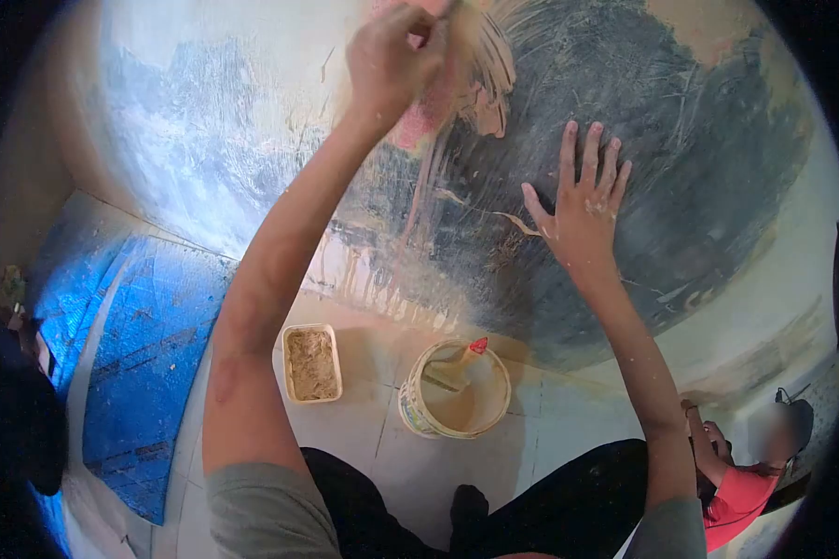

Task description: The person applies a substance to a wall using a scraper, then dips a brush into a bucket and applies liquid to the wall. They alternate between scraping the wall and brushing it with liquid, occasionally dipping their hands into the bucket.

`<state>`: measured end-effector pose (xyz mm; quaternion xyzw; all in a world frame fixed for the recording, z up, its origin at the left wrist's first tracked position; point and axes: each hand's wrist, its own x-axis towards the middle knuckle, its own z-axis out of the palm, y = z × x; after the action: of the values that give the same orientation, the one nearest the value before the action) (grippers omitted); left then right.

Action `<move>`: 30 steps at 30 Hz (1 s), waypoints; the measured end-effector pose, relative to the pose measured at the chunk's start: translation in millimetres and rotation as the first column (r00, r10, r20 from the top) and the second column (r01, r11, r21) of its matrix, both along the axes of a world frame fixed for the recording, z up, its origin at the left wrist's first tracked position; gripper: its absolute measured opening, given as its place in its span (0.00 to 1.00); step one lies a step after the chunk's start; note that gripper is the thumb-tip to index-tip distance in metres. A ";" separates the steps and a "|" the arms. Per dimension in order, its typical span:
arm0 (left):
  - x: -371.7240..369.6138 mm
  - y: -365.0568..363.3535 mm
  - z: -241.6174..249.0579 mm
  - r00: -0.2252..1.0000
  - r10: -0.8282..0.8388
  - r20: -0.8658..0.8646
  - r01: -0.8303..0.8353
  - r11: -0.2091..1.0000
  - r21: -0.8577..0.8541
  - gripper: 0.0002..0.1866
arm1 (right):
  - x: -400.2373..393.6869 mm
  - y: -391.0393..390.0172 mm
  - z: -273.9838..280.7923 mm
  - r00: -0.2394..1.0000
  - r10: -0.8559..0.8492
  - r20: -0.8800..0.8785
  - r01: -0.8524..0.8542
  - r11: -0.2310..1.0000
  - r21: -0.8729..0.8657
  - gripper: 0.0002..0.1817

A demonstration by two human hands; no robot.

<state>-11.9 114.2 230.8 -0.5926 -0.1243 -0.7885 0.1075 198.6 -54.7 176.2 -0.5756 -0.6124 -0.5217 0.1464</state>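
My left hand [396, 61] is raised at the top of the view, fingers curled against the wall beside a pinkish-red patch [426, 116]; what it grips is hidden and blurred. Flat on the dark grey painted part of the wall [662, 186] rests my right hand [585, 210], its fingers spread and dusted with pale residue. Peeling strips of paint [496, 110] show between the two hands. Below them on the floor stands a round white bucket [408, 405] with a brush [457, 366] leaning inside.
A rectangular tub [311, 365] of brownish material sits left of the bucket on the tiled floor [368, 433]. Blue sheeting [149, 363] lies at the left. A person in a red top and dark cap [746, 494] is at the lower right.
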 end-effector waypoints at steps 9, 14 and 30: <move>16.9 -21.4 -26.9 0.924 0.081 -0.375 -0.083 0.996 0.011 0.03 | 0.8 -1.7 0.4 1.000 -0.012 0.024 0.012 1.000 -0.010 0.46; 4.3 1.3 6.8 0.999 0.048 -0.001 -0.048 0.999 -0.009 0.06 | -2.1 -1.3 -3.2 1.000 -0.005 0.010 0.005 1.000 -0.026 0.47; 35.2 -15.2 -10.4 0.978 0.024 -0.209 -0.005 0.996 0.093 0.07 | -0.9 -10.9 -4.0 0.998 0.000 0.064 0.008 0.993 -0.118 0.46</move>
<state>23.3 99.0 220.4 -0.6661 -0.0803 -0.7255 0.1530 197.7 -65.7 172.2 -0.5676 -0.6452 -0.5031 0.0915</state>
